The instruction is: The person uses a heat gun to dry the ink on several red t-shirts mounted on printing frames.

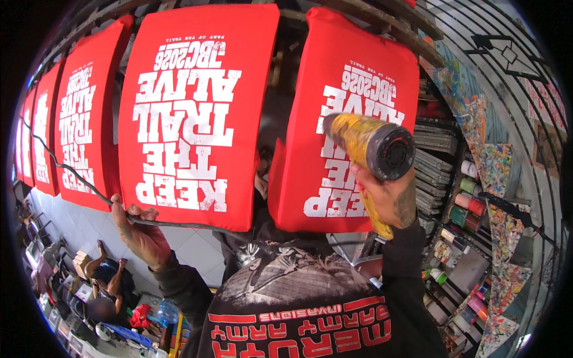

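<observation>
My right hand [389, 192] is closed around the grip of a heat gun [374, 143] wrapped in yellow tape, its nozzle pointing left over a red fabric piece [291, 179] with white printed lettering. From the base of the gun's handle, a black cable [183, 223] runs left to my left hand [141, 232], whose fingers hold it loosely. Just above that hand lies another printed red piece [192, 107], stretched flat. More such red pieces [83, 112] stand in a row to the left. The inner side of my left hand's grip is partly hidden.
Stacked frames [432, 170] and a shelf with paint containers [468, 203] stand at the right, beside a paint-splattered sheet [497, 170] and metal bars. Wooden rails [398, 22] run behind the red pieces. At lower left, another person [109, 286] sits on the tiled floor among assorted items.
</observation>
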`<state>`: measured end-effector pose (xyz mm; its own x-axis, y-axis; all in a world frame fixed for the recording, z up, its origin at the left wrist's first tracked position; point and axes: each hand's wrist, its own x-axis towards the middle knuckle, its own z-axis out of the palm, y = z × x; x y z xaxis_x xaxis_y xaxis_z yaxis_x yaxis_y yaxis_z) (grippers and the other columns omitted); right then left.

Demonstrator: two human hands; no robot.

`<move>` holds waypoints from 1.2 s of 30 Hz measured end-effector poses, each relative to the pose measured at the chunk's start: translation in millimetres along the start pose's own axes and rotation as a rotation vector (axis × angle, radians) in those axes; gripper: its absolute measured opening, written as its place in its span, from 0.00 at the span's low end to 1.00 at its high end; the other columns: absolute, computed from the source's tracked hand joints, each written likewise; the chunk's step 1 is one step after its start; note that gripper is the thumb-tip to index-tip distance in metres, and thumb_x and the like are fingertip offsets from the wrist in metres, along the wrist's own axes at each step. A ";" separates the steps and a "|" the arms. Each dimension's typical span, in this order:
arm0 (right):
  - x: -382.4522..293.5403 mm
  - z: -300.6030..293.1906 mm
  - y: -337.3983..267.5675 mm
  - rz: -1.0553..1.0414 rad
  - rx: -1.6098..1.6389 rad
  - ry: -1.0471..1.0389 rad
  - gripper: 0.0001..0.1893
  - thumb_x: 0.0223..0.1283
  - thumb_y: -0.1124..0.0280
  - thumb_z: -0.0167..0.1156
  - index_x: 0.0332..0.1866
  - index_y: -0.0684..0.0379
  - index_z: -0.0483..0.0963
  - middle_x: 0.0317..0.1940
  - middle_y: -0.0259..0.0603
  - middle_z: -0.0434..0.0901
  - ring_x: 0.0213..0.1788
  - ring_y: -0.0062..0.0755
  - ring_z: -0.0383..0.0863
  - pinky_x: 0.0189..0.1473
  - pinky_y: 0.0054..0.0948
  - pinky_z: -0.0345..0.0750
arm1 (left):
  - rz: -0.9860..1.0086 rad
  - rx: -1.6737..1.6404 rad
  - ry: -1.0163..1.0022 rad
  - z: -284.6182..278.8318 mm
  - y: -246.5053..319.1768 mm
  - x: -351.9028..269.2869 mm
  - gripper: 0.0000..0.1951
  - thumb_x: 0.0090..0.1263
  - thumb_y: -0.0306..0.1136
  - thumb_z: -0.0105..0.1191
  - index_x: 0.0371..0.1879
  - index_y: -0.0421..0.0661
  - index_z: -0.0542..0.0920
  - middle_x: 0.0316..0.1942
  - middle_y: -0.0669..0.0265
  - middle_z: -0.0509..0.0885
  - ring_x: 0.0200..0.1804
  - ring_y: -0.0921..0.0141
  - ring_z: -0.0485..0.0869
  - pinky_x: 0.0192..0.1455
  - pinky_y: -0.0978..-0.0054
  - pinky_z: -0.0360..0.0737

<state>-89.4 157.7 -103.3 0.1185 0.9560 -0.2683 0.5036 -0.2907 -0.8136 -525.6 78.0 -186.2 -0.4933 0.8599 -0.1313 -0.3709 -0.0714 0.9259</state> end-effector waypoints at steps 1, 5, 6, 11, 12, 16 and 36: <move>-2.7 -5.0 -11.4 0.119 0.025 -0.081 0.13 0.60 0.70 0.71 0.47 0.63 0.81 0.29 0.36 0.84 0.26 0.19 0.80 0.30 0.27 0.77 | 0.002 -0.016 -0.002 -1.1 -0.4 0.3 0.27 0.80 0.34 0.53 0.75 0.42 0.64 0.41 0.72 0.76 0.38 0.83 0.76 0.39 0.80 0.80; -5.9 -3.2 -9.8 0.198 0.087 -0.019 0.15 0.58 0.70 0.72 0.47 0.64 0.81 0.34 0.39 0.86 0.33 0.23 0.84 0.38 0.29 0.81 | 0.032 0.061 -0.002 6.5 -2.7 0.1 0.26 0.80 0.35 0.52 0.74 0.41 0.64 0.41 0.72 0.76 0.38 0.83 0.77 0.40 0.80 0.81; -6.9 -3.7 -7.1 0.166 0.055 -0.029 0.15 0.58 0.70 0.72 0.48 0.64 0.81 0.35 0.40 0.86 0.34 0.24 0.84 0.39 0.29 0.81 | 0.031 0.069 0.003 9.1 -1.8 1.9 0.26 0.80 0.35 0.52 0.74 0.41 0.65 0.40 0.72 0.76 0.37 0.83 0.77 0.40 0.80 0.81; -12.6 -6.0 -10.7 0.205 0.153 -0.057 0.16 0.59 0.71 0.72 0.49 0.65 0.81 0.37 0.41 0.87 0.36 0.24 0.85 0.41 0.29 0.81 | -0.028 -0.027 0.126 30.2 4.7 8.9 0.22 0.81 0.39 0.51 0.67 0.41 0.70 0.32 0.70 0.81 0.26 0.78 0.78 0.32 0.78 0.80; -13.8 -4.5 -6.7 0.121 0.092 -0.006 0.16 0.59 0.71 0.72 0.49 0.65 0.81 0.37 0.41 0.87 0.37 0.23 0.85 0.41 0.29 0.81 | -0.030 -0.036 0.169 37.2 6.2 11.6 0.20 0.81 0.41 0.51 0.65 0.42 0.72 0.28 0.68 0.84 0.21 0.76 0.79 0.29 0.76 0.80; -22.8 -7.2 -4.1 0.169 0.063 -0.041 0.16 0.59 0.71 0.72 0.50 0.66 0.81 0.38 0.42 0.88 0.39 0.24 0.86 0.42 0.30 0.81 | -0.053 -0.061 0.161 46.7 6.9 14.2 0.20 0.82 0.41 0.50 0.65 0.42 0.72 0.28 0.69 0.84 0.21 0.76 0.79 0.29 0.77 0.79; -28.7 -31.0 21.0 0.197 0.131 0.123 0.18 0.58 0.75 0.71 0.52 0.66 0.77 0.40 0.40 0.85 0.36 0.35 0.84 0.42 0.34 0.81 | -0.065 -0.022 0.120 93.2 -14.2 23.3 0.18 0.81 0.42 0.51 0.62 0.44 0.74 0.30 0.68 0.83 0.25 0.77 0.80 0.29 0.79 0.77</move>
<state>-55.8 125.4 -96.7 0.3104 0.8755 -0.3703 0.3465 -0.4670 -0.8136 -458.4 146.1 -169.4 -0.5575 0.7967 -0.2332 -0.4214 -0.0296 0.9064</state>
